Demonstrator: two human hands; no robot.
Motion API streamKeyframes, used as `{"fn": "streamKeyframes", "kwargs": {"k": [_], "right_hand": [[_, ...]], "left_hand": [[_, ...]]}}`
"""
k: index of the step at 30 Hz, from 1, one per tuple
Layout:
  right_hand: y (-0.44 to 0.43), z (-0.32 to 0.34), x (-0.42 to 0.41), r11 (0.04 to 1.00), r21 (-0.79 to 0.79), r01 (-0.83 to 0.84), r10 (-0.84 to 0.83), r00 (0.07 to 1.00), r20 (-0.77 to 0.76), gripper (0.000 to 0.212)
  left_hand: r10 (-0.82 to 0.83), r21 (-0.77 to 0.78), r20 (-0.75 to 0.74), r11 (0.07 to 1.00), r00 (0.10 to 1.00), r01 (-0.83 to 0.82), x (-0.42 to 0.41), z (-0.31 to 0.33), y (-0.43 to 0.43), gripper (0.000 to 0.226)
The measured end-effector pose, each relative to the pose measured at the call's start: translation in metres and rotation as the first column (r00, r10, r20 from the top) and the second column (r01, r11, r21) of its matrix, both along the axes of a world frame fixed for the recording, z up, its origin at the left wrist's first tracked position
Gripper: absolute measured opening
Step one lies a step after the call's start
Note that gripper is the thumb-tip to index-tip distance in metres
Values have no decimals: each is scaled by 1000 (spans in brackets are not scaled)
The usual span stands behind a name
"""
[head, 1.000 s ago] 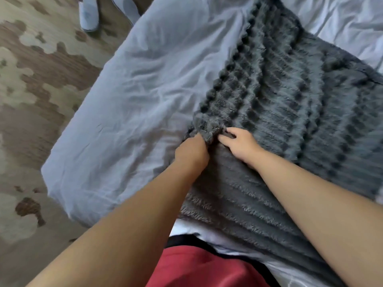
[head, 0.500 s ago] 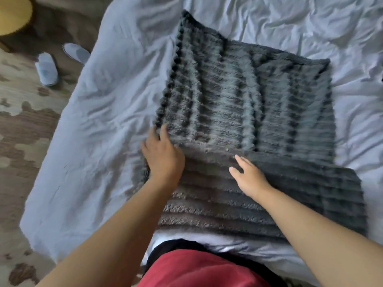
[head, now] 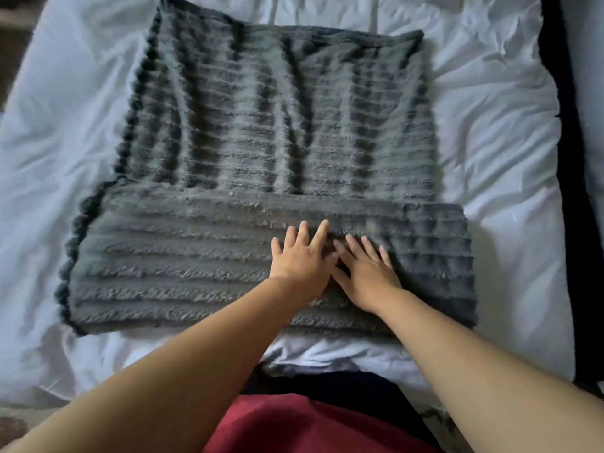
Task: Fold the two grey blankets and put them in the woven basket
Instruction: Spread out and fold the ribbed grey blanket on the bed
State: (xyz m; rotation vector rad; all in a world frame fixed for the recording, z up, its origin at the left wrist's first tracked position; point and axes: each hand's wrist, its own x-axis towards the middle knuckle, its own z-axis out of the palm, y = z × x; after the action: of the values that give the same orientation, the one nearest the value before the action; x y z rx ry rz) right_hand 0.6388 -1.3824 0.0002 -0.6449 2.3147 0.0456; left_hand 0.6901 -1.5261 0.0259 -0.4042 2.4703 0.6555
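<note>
Pressing ribbed grey fleece blanket, lying part-folded on white bedsheet, with left hand and right hand flat, fingers spread, gripping nothing; folding unfinished, second blanket and woven basket unseen.

Dim, soft, cool daylight; gentle shadows in the white sheet creases; slight softness overall; wide-angle bending at edges.

You look down on a bed covered in a rumpled white duvet, under soft, even, cool light. A dark band runs along its right side, and a sliver of brownish floor shows at your lower left.
</note>
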Motion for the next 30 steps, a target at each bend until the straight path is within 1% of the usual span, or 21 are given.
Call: {"fn": "streamKeyframes", "kwargs": {"k": [2, 6, 7, 9, 12, 14, 15, 16, 17, 19, 20, 22, 24, 25, 26, 27, 28, 29, 30], "right_hand": [[41, -17, -16, 1000, 4, 21, -21, 999, -41, 63], [122, -52, -43, 998, 13, 58, -56, 994, -92, 64], [140, -58, -48, 997, 30, 74, -70, 992, -109, 64], [169, -66, -59, 984, 78, 162, -152, 982, -116, 63], [189, -71, -75, 941, 160, 299, -304, 953, 5, 63], [191, -67, -80, 929, 200, 310, -332, 939, 88, 64], [189, -62, -79, 929, 185, 322, -344, 934, 102, 64], [186, -56, -78, 926, 141, 351, -365, 927, 87, 64], [180, -49, -75, 916, 65, 397, -400, 915, 43, 65], [165, -32, -67, 881, -133, 454, -466, 881, -83, 67], [159, -23, -62, 876, -215, 432, -465, 874, -142, 69], [149, -7, -45, 884, -350, 309, -401, 886, -233, 67], [143, 4, -27, 861, -476, 178, -342, 895, -285, 56], [140, 8, -18, 846, -509, 157, -317, 916, -244, 49], [137, 11, -9, 837, -518, 178, -291, 946, -145, 44], [134, 13, 1, 834, -503, 227, -268, 963, -10, 39], [130, 12, 12, 842, -465, 273, -245, 962, 122, 34], [125, 10, 21, 860, -414, 299, -229, 950, 211, 29], [119, 8, 30, 875, -363, 321, -240, 938, 252, 23]], "left_hand": [[-21, -70, 30, 997, 999, 23, 1, -19, 16, 65], [26, -283, 227, 958, 973, 41, 8, -59, 28, 67], [41, -310, 253, 950, 967, 41, 8, -65, 32, 67], [66, -336, 306, 941, 950, 43, 2, -71, 39, 67], [95, -354, 350, 935, 932, 38, -10, -67, 45, 66], [125, -333, 344, 943, 931, -4, -16, -56, 45, 65], [145, -319, 332, 947, 932, -34, -18, -51, 47, 65], [168, -310, 317, 949, 934, -65, -19, -45, 49, 64], [199, -300, 294, 948, 935, -107, -18, -40, 52, 62], [318, -257, 192, 929, 929, -265, -14, -30, 55, 55], [406, -219, 128, 902, 905, -373, -10, -24, 57, 52], [575, -153, 31, 811, 818, -565, 1, -10, 59, 46], [703, -122, -1, 706, 711, -698, 15, 1, 54, 42], [750, -119, 3, 657, 662, -744, 22, 6, 48, 41], [786, -122, 9, 614, 618, -780, 29, 10, 40, 42], [810, -132, 20, 584, 587, -801, 36, 13, 32, 44], [824, -148, 34, 564, 566, -812, 43, 15, 23, 45], [836, -166, 46, 546, 547, -821, 51, 17, 15, 44], [853, -175, 56, 520, 519, -836, 58, 18, 6, 42]]}}
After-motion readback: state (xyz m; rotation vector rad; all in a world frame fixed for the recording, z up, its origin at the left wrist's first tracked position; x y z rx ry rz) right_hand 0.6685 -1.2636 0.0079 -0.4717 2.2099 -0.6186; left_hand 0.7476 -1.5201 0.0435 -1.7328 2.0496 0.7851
